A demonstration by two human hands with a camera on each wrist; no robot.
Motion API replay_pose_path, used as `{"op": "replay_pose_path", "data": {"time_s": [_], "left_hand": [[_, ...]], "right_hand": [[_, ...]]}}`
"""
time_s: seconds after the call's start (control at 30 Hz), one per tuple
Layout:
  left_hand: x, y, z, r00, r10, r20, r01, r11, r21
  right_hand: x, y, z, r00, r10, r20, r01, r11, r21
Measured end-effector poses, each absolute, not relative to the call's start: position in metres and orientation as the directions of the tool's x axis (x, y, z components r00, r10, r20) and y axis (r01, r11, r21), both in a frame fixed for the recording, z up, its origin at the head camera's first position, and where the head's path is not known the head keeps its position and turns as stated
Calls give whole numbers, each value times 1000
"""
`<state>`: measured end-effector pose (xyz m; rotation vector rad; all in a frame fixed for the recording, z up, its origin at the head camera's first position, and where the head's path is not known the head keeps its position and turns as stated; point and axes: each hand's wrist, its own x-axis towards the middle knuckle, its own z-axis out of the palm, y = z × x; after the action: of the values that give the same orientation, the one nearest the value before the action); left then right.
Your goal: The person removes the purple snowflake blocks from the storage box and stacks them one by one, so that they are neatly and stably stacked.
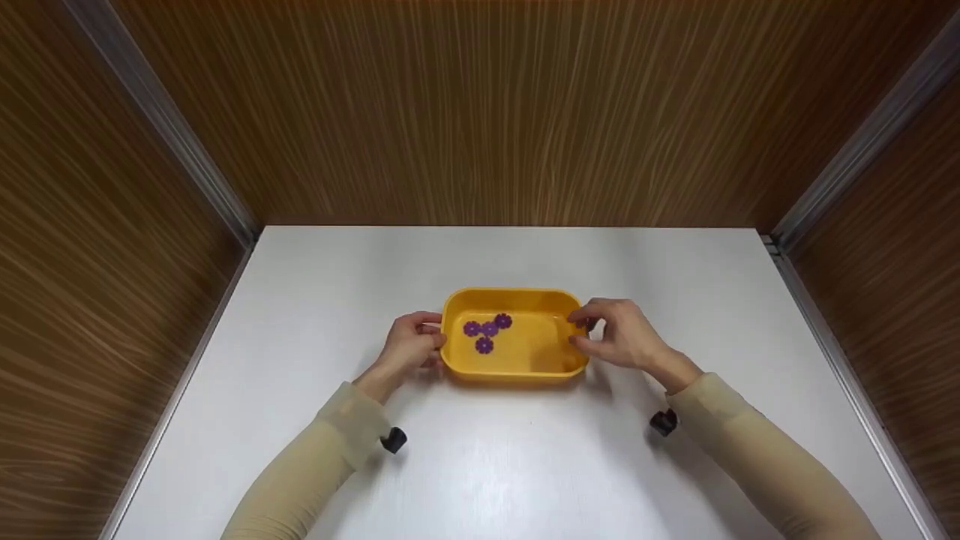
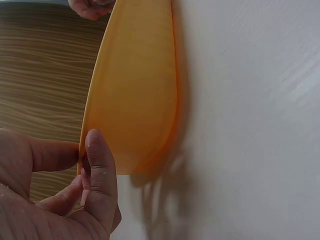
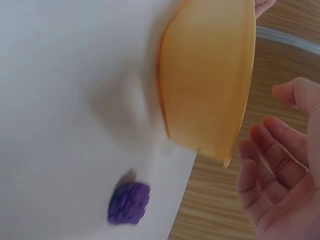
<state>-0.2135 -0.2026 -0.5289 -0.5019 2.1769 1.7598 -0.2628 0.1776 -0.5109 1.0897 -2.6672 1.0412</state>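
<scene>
A yellow plastic tray [image 1: 517,375] stands on the white table, with several purple flower-shaped pieces [image 1: 484,345] lying in its left half. My left hand [image 1: 409,346] grips the tray's left end, its thumb and fingers pinching the rim in the left wrist view. Over the opposite end, my right hand [image 1: 619,334] hovers with fingers loosely bent and apart from the rim. Nothing sits between those fingers in the right wrist view. A purple chunk with a bumpy surface [image 3: 129,202] lies on the table beyond the tray's right end; the right hand mostly hides that spot in the head view.
Brown wood-grain panels [image 1: 510,112] rise behind and at both sides of the white table [image 1: 517,465]. Metal strips [image 1: 180,127] run along the corners. A small black device [image 1: 394,440] shows at the left wrist, another [image 1: 664,422] at the right.
</scene>
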Motion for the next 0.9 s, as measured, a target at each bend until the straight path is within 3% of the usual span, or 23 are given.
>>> {"op": "replay_pose_path", "data": {"time_s": [0.47, 0.9], "left_hand": [[-215, -203, -529, -892, -79, -445, -451, 196, 871], [-215, -203, -530, -910, -69, -408, -413, 194, 890]], "right_hand": [[-266, 134, -512, -768, -614, 184, -573, 529, -625], [-275, 105, -523, -743, -655, 139, -574, 516, -636]]}}
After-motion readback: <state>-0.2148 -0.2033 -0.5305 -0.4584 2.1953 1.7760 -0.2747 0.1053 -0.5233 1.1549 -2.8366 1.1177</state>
